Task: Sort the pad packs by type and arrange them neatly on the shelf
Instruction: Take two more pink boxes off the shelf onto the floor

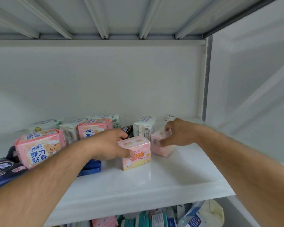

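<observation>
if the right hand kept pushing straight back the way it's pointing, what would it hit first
Probably the white pack standing behind the small pink pack that the right hand grips. Another white pack sits farther back; depth is hard to judge from this view.

Setting: shop or stockroom shelving. White metal shelf (154,182) with ribbed board overhead and plain back panel. Left of the left hand (108,145), printed retail pad packs (39,148) lie grouped, pink, white and dark blue. Barcode (155,141) on a pink pack beside the right hand (179,133). Below both hands, a lower shelf (154,218) crowded with more packaged goods.
</observation>
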A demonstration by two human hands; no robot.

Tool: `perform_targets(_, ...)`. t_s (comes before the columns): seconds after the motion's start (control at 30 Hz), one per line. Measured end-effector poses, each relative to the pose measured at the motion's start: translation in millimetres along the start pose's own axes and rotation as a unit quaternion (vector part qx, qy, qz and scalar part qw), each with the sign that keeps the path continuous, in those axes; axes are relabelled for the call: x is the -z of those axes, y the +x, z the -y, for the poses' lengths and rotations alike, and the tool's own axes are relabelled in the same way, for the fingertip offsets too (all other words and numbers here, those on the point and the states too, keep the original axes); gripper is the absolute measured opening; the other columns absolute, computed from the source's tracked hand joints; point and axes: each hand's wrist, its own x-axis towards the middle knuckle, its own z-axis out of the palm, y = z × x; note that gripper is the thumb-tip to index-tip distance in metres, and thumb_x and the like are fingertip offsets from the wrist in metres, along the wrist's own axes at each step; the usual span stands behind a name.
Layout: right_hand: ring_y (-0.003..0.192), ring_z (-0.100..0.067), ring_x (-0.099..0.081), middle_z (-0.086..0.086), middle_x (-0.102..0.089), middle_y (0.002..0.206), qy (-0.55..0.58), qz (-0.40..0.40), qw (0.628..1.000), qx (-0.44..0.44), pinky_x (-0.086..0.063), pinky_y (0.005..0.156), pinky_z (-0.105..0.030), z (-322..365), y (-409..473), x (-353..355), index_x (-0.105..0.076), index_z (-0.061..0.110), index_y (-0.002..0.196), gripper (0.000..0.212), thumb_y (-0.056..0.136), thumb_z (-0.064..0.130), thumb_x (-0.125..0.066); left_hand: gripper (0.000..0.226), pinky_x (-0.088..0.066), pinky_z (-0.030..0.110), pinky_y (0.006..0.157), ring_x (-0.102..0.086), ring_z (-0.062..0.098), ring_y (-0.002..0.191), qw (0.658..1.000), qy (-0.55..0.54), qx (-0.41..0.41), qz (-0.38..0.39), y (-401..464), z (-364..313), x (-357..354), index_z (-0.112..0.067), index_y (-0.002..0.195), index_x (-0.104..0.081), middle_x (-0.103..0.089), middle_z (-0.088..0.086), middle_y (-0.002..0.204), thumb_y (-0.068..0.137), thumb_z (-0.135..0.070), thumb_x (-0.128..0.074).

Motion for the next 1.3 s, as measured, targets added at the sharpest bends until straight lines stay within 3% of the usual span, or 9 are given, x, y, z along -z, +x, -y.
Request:
perform_targets(0.1, 0.107, -0.020, -0.057, 0.007, -0.059, 0.113, -0.028, 0.012, 0.999, 0.016, -0.047, 0.097, -0.036, 1, -27, 12, -0.062, 0.022, 0.122, 0.079, 0.077, 0.086, -0.048, 0.066, -0.045, 0.028, 0.103, -0.060, 0.005, 0.109, 0.999, 0.030, -0.005, 0.023, -16, -5, 5, -0.027, 0.136, -0.051, -0.059, -0.020, 0.126, 0.078, -0.041, -0.080)
perform_targets(0.23, 0.086, -0.018, -0.056, 0.006, -0.058, 0.082, 0.008, -0.007, 1.000, 0.028, -0.046, 0.078, -0.033, -4, -52, 23, -0.062, 0.022, 0.079, 0.050, 0.095, 0.067, -0.045, 0.070, -0.042, 0.025, 0.103, -0.058, 0.004, 0.110, 0.997, 0.066, 0.011, 0.025, -29, -5, 11, -0.025, 0.140, -0.048, -0.059, -0.019, 0.123, 0.080, -0.043, -0.078)
perform_targets(0.37, 0.101, -0.019, -0.058, 0.004, -0.062, 0.110, 0.035, -0.038, 0.998, 0.047, -0.048, 0.086, -0.030, -9, -59, 24, -0.069, 0.024, 0.112, 0.028, 0.093, 0.043, -0.061, 0.062, -0.044, 0.029, 0.104, -0.059, 0.004, 0.109, 0.996, 0.091, 0.011, 0.018, -40, -8, 10, -0.028, 0.134, -0.054, -0.061, -0.021, 0.121, 0.080, -0.048, -0.076)
perform_targets(0.47, 0.111, -0.014, -0.054, 0.010, -0.057, 0.126, 0.072, -0.010, 0.996, 0.045, -0.042, 0.088, -0.025, -9, -63, 18, -0.057, 0.029, 0.132, 0.044, 0.090, 0.040, -0.064, 0.047, -0.045, 0.030, 0.102, -0.060, 0.005, 0.105, 0.995, 0.101, 0.013, 0.013, -48, -13, 9, -0.032, 0.124, -0.058, -0.063, -0.021, 0.113, 0.082, -0.049, -0.073)
perform_targets(0.63, 0.073, -0.012, -0.067, 0.002, -0.076, 0.079, 0.057, -0.025, 0.996, 0.057, -0.047, 0.062, -0.026, -2, -71, 15, -0.061, 0.025, 0.111, 0.037, 0.087, 0.053, -0.067, 0.049, -0.048, 0.022, 0.088, -0.060, 0.001, 0.099, 0.994, 0.107, 0.017, 0.005, -54, -10, 10, -0.033, 0.119, -0.060, -0.064, -0.019, 0.111, 0.079, -0.058, -0.072)
perform_targets(0.73, 0.056, -0.011, -0.067, 0.003, -0.073, 0.067, 0.092, -0.011, 0.993, 0.075, -0.046, 0.054, -0.022, 5, -74, 14, -0.062, 0.025, 0.109, 0.023, 0.093, 0.042, -0.063, 0.051, -0.048, 0.023, 0.089, -0.060, 0.001, 0.098, 0.993, 0.117, 0.020, -0.001, -57, -9, 10, -0.033, 0.119, -0.060, -0.064, -0.019, 0.109, 0.077, -0.061, -0.071)
perform_targets(0.83, 0.088, -0.015, -0.065, 0.007, -0.068, 0.103, 0.046, -0.075, 0.991, 0.097, -0.049, 0.074, -0.025, 8, -72, 13, -0.062, 0.035, 0.123, 0.036, 0.093, 0.019, -0.053, 0.054, -0.049, 0.026, 0.093, -0.062, 0.003, 0.100, 0.992, 0.125, 0.021, 0.004, -59, -7, 11, -0.033, 0.119, -0.061, -0.065, -0.019, 0.111, 0.076, -0.064, -0.070)
perform_targets(0.97, 0.137, -0.006, -0.040, 0.024, -0.039, 0.151, 0.044, 0.050, 0.987, 0.144, -0.032, 0.111, -0.021, 10, -79, 15, -0.054, 0.047, 0.136, 0.067, 0.090, -0.001, -0.044, 0.054, -0.048, 0.029, 0.097, -0.060, 0.006, 0.104, 0.992, 0.125, 0.031, 0.008, -65, -9, 13, -0.031, 0.124, -0.058, -0.063, -0.017, 0.116, 0.079, -0.058, -0.071)
perform_targets(1.3, 0.115, -0.014, -0.056, 0.015, -0.059, 0.124, -0.060, 0.036, 0.990, 0.119, -0.045, 0.096, -0.030, 22, -85, 27, -0.065, 0.035, 0.124, 0.047, 0.083, 0.056, -0.071, 0.044, -0.046, 0.032, 0.101, -0.060, 0.007, 0.106, 0.991, 0.129, 0.037, 0.011, -74, -10, 16, -0.031, 0.122, -0.061, -0.065, -0.016, 0.115, 0.084, -0.052, -0.069)
